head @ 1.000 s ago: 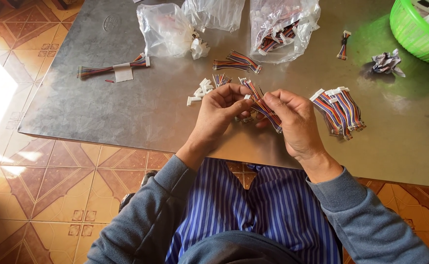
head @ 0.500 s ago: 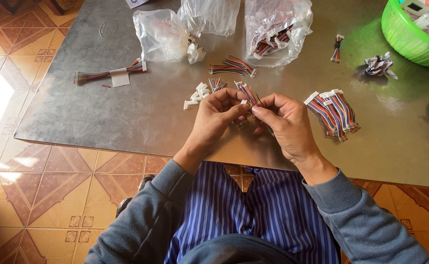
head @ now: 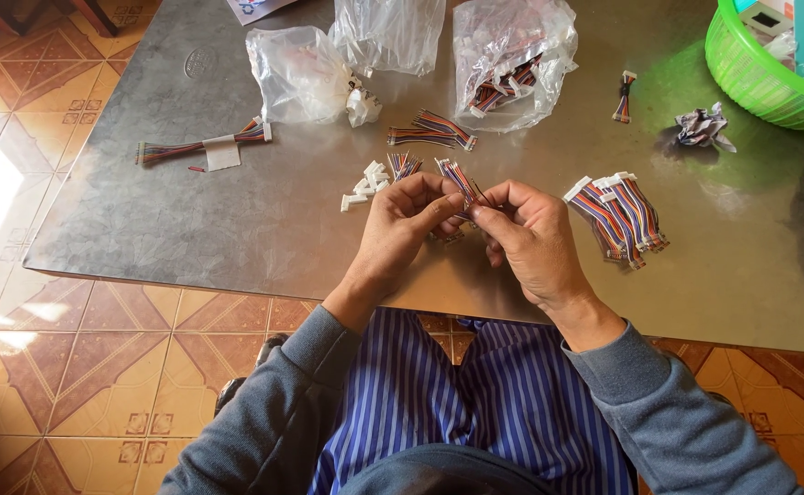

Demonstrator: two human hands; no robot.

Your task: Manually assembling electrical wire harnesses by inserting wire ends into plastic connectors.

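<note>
Item in hand: one short ribbon cable [head: 460,180], many-coloured strands with a white connector at its far end. We held it just above the near middle of the grey metal surface [head: 145,229], pinched from both sides. We judged the step to be work on the cable's near end, the strands being separated or dressed at the fingertips; the exact operation was too small to tell. The next move, as we judged it, called for a steady hold by one hand while the other worked single strands, with care not to bend or pull them from the connector.

Left hand [head: 402,220]: back upward, fingers curled, thumb and forefinger pressed together on the cable. Right hand [head: 530,234]: back upward, thumb and forefinger pinching the same cable at its near end, remaining fingers folded under. Both wrists were raised off the surface, forearms reaching from the near edge and converging.

Nearby stock:
- Cable pile [head: 622,215], just right of our right hand.
- Loose white connectors [head: 363,186], just left and far of our left hand.
- Small cable group [head: 434,130], far middle.
- Three clear bags [head: 503,55], far side.
- Taped long bundle [head: 205,147], far left.
- Green basket [head: 759,73], far right corner.
</note>
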